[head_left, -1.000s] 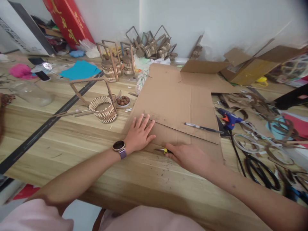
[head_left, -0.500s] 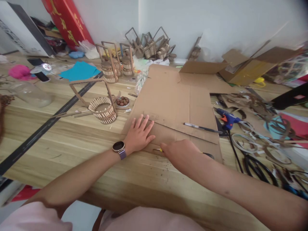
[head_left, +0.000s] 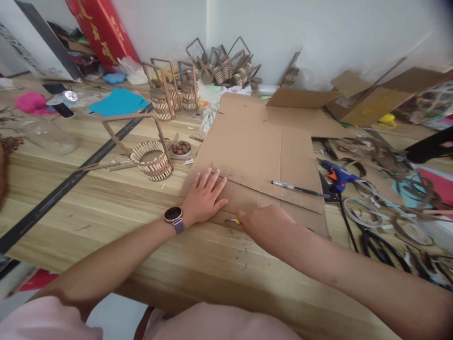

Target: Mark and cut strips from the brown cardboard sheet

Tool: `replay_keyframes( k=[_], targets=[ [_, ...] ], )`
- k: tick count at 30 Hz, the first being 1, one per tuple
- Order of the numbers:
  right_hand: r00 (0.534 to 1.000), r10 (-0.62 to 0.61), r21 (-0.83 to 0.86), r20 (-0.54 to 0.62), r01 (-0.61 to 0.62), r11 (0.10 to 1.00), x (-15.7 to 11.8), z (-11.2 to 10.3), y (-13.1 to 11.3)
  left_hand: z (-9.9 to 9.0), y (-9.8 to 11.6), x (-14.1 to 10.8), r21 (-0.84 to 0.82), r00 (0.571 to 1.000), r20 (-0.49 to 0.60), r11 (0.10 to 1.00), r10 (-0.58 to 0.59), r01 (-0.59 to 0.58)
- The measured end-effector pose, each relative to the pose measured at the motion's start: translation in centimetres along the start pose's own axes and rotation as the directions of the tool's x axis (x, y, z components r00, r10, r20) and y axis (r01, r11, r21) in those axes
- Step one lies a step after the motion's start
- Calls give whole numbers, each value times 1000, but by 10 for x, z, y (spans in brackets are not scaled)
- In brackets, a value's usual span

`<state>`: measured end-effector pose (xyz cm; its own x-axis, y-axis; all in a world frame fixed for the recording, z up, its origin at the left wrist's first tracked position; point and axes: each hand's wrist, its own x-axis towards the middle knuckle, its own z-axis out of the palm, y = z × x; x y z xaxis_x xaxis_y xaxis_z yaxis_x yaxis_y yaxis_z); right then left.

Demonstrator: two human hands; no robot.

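I count one yellow-tipped cutter (head_left: 238, 221), one pen (head_left: 300, 189), one blue glue gun (head_left: 338, 175), one empty slatted basket (head_left: 155, 167) with a tall handle, and one small dish (head_left: 181, 155) of brown balls just beside it. Three more handled baskets (head_left: 163, 107) stand farther back; the heap (head_left: 231, 71) by the wall (head_left: 283, 28) is too tangled to count. The table (head_left: 106, 212) is pale wood, crossed by a black strip (head_left: 53, 194), with turquoise sheets (head_left: 116, 101) at the far left and an open carton (head_left: 368, 106) at the far right. The cardboard (head_left: 255, 141) lies flat in front of the person, the pen across its right part. The left hand (head_left: 204, 198) rests palm down on its near left corner, fingers spread, a watch (head_left: 173, 214) on the wrist. The right hand (head_left: 265, 226) is curled, knuckles up, gripping the cutter near its tip, blade pointing left at the cardboard's near edge.
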<state>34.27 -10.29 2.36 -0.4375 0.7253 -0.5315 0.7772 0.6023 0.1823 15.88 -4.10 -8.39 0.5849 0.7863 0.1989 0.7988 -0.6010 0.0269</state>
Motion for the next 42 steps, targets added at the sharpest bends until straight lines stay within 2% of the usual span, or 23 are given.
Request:
replay_keyframes(
  k=[4, 11, 21, 27, 42],
  targets=[
    [999, -3, 17, -37, 4, 1000, 1, 6, 3, 0, -1, -1, -13, 1000, -2, 1000, -2, 2],
    [1000, -12, -4, 19, 12, 1000, -1, 9, 7, -1, -1, 0, -14, 1000, 26, 1000, -5, 5],
    [999, -18, -22, -37, 17, 1000, -2, 23, 10, -3, -2, 0, -18, 999, 38, 1000, -2, 2],
    [1000, 0, 0, -16, 0, 1000, -3, 27, 14, -2, -2, 0, -16, 1000, 29, 1000, -2, 2],
    [997, 54, 79, -50, -50, 996, -19, 59, 32, -3, -1, -1, -18, 1000, 30, 1000, -3, 4]
  ],
)
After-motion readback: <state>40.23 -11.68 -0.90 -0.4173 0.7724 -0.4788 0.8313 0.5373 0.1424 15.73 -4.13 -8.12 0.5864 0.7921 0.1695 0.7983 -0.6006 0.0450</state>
